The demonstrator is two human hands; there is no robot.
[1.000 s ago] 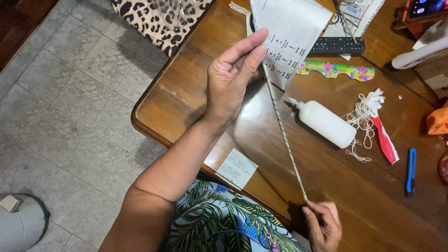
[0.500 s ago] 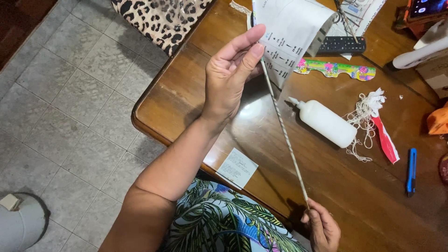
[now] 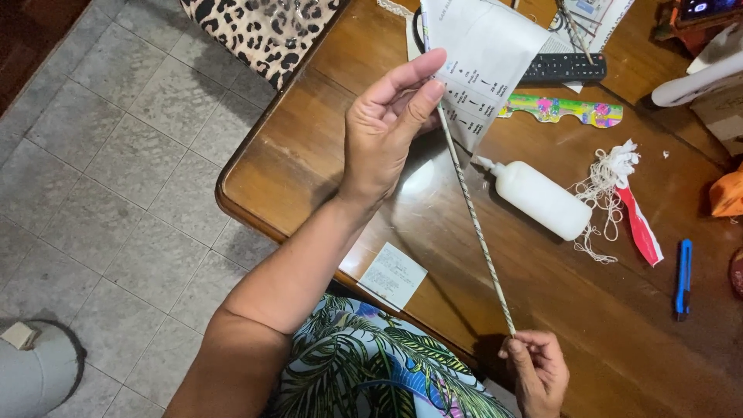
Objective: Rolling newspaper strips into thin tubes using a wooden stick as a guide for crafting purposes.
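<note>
A long, thin paper tube [image 3: 474,224] stretches taut between two hands above the desk [image 3: 325,155], rolled tight along most of its length; only the top end is unfinished, where a flap of printed sheet [image 3: 487,62] fans out unrolled toward 12 o'clock. Nearest the camera, the right hand [image 3: 538,371] sits at 5 o'clock, fingers clenched around the tube's lower tip. Farther up, the left hand [image 3: 387,128] reaches in from the forearm at 7 o'clock, palm turned up, thumb and forefinger pinching the tube where the loose sheet begins, the other fingers half curled. Beyond the tube, at 3 o'clock, lie a white glue bottle [image 3: 538,200], a tangle of string [image 3: 607,186] and a blue cutter [image 3: 683,279]; a remote [image 3: 563,68] rests at 1 o'clock.
</note>
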